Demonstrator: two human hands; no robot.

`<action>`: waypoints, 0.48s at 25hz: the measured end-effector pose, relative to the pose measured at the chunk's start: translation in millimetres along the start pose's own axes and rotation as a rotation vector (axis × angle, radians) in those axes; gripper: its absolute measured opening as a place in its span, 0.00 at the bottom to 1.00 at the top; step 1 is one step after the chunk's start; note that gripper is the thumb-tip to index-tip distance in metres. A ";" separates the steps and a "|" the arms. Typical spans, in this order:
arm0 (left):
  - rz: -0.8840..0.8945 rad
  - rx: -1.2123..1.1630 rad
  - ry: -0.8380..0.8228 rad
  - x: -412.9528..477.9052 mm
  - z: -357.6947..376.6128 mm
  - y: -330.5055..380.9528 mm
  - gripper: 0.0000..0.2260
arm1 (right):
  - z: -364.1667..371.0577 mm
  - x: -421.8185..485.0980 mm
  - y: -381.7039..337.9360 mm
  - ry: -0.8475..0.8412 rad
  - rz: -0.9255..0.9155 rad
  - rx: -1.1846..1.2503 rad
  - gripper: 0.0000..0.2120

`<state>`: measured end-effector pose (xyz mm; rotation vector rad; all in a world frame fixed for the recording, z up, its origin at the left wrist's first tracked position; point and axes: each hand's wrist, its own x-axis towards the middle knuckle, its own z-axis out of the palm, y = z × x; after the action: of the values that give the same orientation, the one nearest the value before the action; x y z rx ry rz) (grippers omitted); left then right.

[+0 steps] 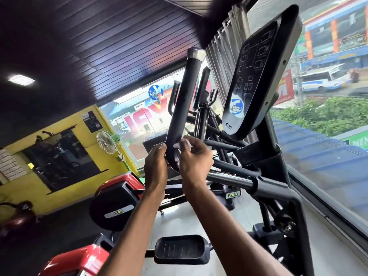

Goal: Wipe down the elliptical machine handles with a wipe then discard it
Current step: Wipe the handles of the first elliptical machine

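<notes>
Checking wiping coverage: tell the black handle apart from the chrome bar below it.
The black handle is matte and rises steeply from a bend; the chrome bar is shiny and lies nearly level. The right hand pinches the wipe at the handle, not the bar. Both are round tubes of the elliptical.

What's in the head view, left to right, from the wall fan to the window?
In order: white round wall fan → left hand → black curved elliptical handle → right hand, pinching the white wipe → grey oval console panel → white bus outside.
</notes>
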<state>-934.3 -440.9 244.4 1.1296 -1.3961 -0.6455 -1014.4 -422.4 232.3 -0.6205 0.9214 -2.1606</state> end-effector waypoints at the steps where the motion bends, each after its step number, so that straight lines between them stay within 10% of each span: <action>1: -0.016 -0.003 -0.006 0.2 -0.9 3.2 0.14 | 2.7 3.7 -6.2 0.017 -0.026 0.033 0.04; 12: -0.054 0.087 -0.037 6.4 1.7 24.7 0.12 | 3.1 -3.0 4.1 -0.007 -0.190 -0.151 0.05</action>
<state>-941.4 -437.5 268.7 1.2336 -1.4411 -0.6522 -1008.8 -423.5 230.7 -0.8178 1.0667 -2.2678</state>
